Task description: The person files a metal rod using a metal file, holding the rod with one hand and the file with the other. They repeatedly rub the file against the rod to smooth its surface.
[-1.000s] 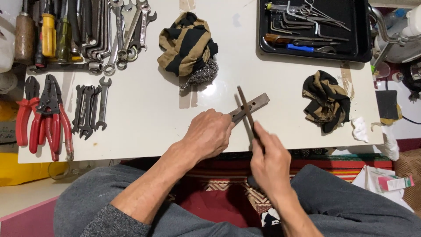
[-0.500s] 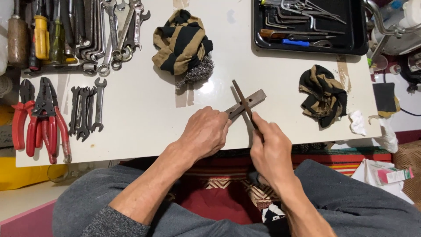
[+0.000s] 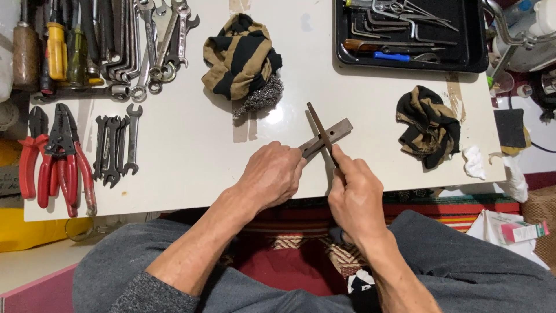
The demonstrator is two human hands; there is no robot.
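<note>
We pin the flat rusty bar (image 3: 327, 137) to the white bench (image 3: 191, 168) with our left hand (image 3: 271, 174) closed on its near end, steadying it while our right hand (image 3: 352, 194) pinches the thin file (image 3: 319, 126) crossing it.

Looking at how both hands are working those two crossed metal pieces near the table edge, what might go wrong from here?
The thin file in the right hand crosses the flat bar close to the left hand; a slip might scrape those fingers. The bar seems held only by that hand near the table edge, so it may twist or drop. The steel wool under the striped rag lies just beyond and could get knocked.
</note>
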